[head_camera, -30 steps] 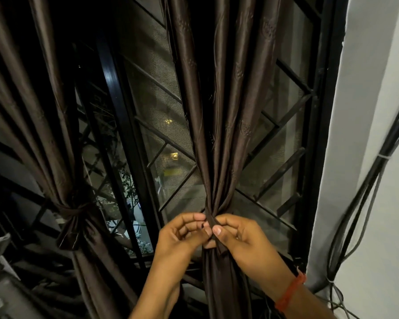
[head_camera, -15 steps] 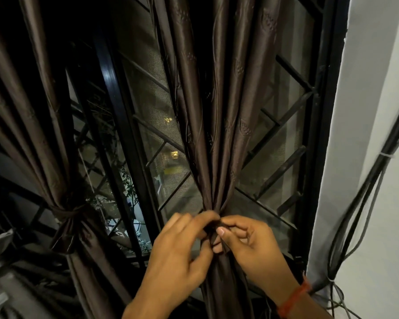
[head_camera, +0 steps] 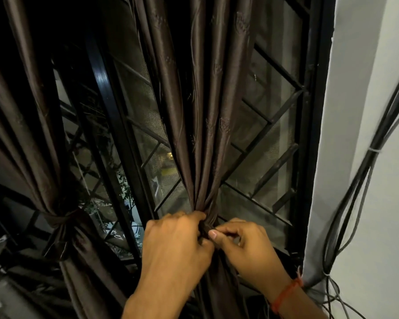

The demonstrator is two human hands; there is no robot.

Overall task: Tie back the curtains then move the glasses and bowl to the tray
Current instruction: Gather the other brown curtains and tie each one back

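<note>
At the gathered curtain (head_camera: 207, 134), both hands' fingers (head_camera: 226, 232) hide the tie.

Window grille (head_camera: 258, 125) close behind gathered curtain (head_camera: 207, 134)

Both forearms bare, no sleeves visible. Right wrist carries a thin orange-red thread band (head_camera: 286, 294), loose end protruding.

No readable text, label, brand, number or sign anywhere in view.
</note>
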